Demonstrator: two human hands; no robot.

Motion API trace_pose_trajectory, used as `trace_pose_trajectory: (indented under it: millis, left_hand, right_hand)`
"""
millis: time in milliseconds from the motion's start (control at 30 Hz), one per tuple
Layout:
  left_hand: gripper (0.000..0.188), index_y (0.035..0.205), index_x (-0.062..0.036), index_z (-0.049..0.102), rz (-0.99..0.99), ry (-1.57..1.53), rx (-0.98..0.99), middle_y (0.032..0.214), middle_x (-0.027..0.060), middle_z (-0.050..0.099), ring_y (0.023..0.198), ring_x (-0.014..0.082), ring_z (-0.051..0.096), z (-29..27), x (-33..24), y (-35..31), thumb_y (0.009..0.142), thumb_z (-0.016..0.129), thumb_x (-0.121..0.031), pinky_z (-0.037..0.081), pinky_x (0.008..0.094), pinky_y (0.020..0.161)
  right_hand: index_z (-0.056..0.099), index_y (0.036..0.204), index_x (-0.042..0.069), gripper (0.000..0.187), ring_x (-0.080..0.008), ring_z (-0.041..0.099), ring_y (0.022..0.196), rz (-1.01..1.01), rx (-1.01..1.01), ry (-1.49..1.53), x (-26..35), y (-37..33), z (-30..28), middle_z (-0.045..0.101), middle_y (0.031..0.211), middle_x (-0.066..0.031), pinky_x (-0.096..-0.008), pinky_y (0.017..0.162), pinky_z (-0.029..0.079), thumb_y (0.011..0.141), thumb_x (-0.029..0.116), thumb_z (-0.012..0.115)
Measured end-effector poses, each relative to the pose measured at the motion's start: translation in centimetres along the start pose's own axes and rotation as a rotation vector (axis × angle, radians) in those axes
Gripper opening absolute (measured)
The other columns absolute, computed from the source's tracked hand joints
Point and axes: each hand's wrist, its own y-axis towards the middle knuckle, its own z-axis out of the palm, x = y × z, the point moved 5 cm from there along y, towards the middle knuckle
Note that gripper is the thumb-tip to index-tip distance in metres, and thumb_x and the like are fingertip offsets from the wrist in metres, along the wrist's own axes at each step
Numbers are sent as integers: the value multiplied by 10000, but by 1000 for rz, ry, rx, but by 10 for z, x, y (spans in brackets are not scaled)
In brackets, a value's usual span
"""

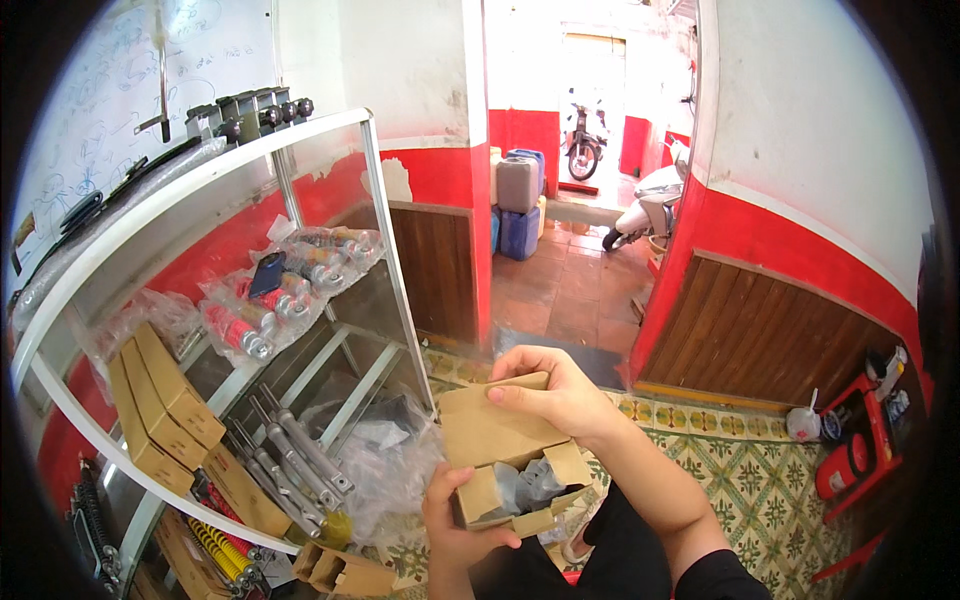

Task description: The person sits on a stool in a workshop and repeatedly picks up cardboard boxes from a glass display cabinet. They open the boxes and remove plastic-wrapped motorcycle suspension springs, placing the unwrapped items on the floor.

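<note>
A small brown cardboard box (pixel 500 432) is held up in front of me with its top open. My left hand (pixel 462 522) grips its lower left side, thumb along the near edge. My right hand (pixel 548 392) pinches the raised lid flap between thumb and fingers. Inside lies something in greyish clear plastic wrapping (pixel 532 484); what it is cannot be made out. Left of the box, a heap of clear plastic bags (pixel 385 470) rests on the shelf beside several grey metal fork tubes (pixel 290 455).
A white-framed metal rack (pixel 395 270) fills the left, with wrapped red shock absorbers (pixel 235 325) and closed cartons (pixel 160 410). An open carton (pixel 345 572) sits low by my left arm. Through the doorway stand plastic canisters (pixel 518 190) and a parked scooter (pixel 655 200). A red stand (pixel 865 440) is far right.
</note>
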Motion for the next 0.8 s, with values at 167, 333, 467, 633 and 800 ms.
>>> trace_pose_trajectory:
  millis: [167, 333, 467, 633, 800]
  left_hand:
    - [859, 1190, -70, 523, 95, 197, -103, 1177, 211, 508, 1092, 325, 538, -2, -10, 8, 569, 819, -585, 466, 400, 881]
    - [807, 1175, -81, 535, 101, 231, -81, 1245, 271, 476, 1116, 368, 526, -2, -9, 6, 693, 642, -719, 457, 424, 906]
    - [765, 1171, -75, 497, 110, 297, -49, 1275, 254, 449, 1145, 342, 500, 0, -17, 10, 770, 566, -723, 424, 434, 946]
    - [727, 1152, -61, 506, 116, 308, -26, 1234, 251, 473, 1117, 341, 514, 3, -22, 12, 806, 556, -698, 429, 430, 935]
    - [705, 1194, -73, 456, 59, 326, -87, 1280, 232, 433, 1155, 322, 477, -2, -16, 5, 839, 534, -677, 404, 424, 960]
  right_hand:
    - [600, 996, 53, 222, -80, 595, 825, 25, 44, 24, -1, -1, 3, 638, 924, -15, -240, 708, 485, 845, 160, 722]
    - [600, 1023, 52, 256, -96, 603, 836, 29, 52, 127, -10, -2, -2, 639, 929, -27, -247, 720, 490, 852, 207, 712]
    - [598, 1025, 66, 246, -98, 600, 843, 93, 106, 228, -14, -6, 1, 634, 935, -20, -251, 722, 487, 854, 201, 712]
    - [598, 1042, 73, 235, -107, 594, 898, 108, 172, 224, -23, -8, -8, 628, 960, -28, -254, 755, 480, 856, 170, 702]
    - [481, 1130, 22, 349, -127, 586, 887, -210, -11, -105, -4, -39, -23, 554, 1049, -63, -294, 810, 484, 851, 120, 666]
